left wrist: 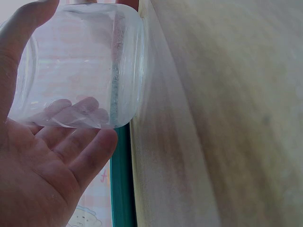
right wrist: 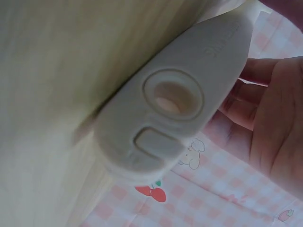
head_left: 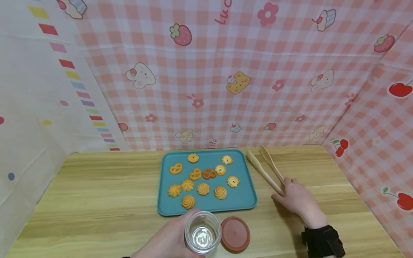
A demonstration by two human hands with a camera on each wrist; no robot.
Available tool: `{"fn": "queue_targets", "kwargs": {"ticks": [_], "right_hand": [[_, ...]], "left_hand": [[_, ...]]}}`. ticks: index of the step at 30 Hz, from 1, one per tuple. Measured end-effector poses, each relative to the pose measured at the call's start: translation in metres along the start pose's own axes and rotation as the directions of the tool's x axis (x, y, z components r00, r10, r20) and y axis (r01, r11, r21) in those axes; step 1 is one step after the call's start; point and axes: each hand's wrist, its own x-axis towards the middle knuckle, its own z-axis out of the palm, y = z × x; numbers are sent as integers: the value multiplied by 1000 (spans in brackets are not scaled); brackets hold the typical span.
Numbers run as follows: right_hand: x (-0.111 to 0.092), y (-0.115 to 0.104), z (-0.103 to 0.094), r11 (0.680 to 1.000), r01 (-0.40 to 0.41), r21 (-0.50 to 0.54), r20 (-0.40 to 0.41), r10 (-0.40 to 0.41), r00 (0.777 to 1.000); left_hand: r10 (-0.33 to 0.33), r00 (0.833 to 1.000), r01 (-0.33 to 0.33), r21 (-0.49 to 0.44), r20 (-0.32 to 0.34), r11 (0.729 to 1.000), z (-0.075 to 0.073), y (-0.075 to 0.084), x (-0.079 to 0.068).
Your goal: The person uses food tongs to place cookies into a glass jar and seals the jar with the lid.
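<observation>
My left hand holds a clear, open-topped jar near the table's front edge; nothing is visible inside it. In the left wrist view, the thumb and fingers wrap the jar's sides. My right hand grips a pair of pale tongs low over the table, their two arms spread apart. The right wrist view shows the hinge end of the tongs close up. Beyond the jar, a blue tray bears several swirl cookies, pretzels and scalloped cookies.
A reddish-brown round lid lies on the wooden table just right of the jar. Pink checked cloth walls the back, with more cloth at the right and white cloth at the left.
</observation>
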Motion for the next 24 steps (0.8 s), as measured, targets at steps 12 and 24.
{"fn": "queue_targets", "kwargs": {"ticks": [12, 24], "right_hand": [[0, 2, -4, 999, 37, -22, -51, -38, 998], [0, 0, -8, 999, -6, 43, -96, 10, 995]], "left_hand": [[33, 999, -32, 36, -9, 999, 1, -2, -1], [17, 1000, -17, 18, 3, 1000, 0, -2, 0]]}}
